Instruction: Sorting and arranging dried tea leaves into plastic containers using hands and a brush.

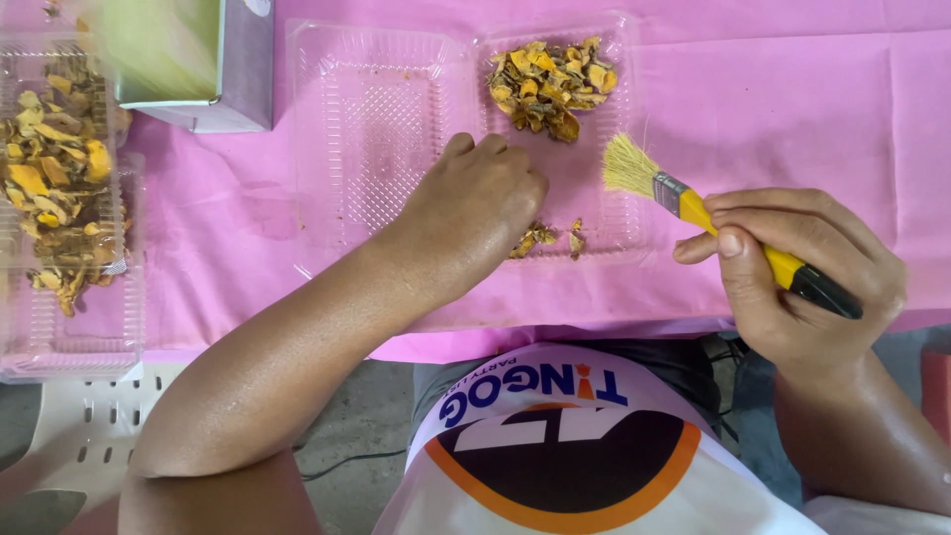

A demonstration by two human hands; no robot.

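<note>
Left hand (475, 198) is curled knuckles-up inside the right half of an open clear plastic clamshell tray (396, 59), fingers bent down onto the tray floor next to a few loose yellow-orange dried slices (540, 238); fingertips are hidden under the hand, so can't tell if it's pinching a piece or just resting there. Right hand (802, 282) is clenched around a small paintbrush (728, 230): yellow handle with black end, metal ferrule, pale bristles. Thumb lies across the handle, black end sticks out past the knuckles. Brush is tilted, bristles pointing up-left, over the tray's right edge, near the left hand but apart from it. Whether the bristles touch the tray isn't clear. Main pile of dried slices (550, 84) sits at the far end of the same tray half, well apart from the loose bits near the hand. Left half of the tray holds only faint crumbs. Tray lies on a pink cloth (792, 109) covering the desk. At the far left, another clear tray (69, 337) carries a bigger heap of the same dried pieces (54, 178). A grey-and-green box (203, 64) stands just beyond it, blurred at the top edge. Below the desk edge: the person's white printed shirt (594, 446) and part of a white slotted plastic seat (89, 436).
</note>
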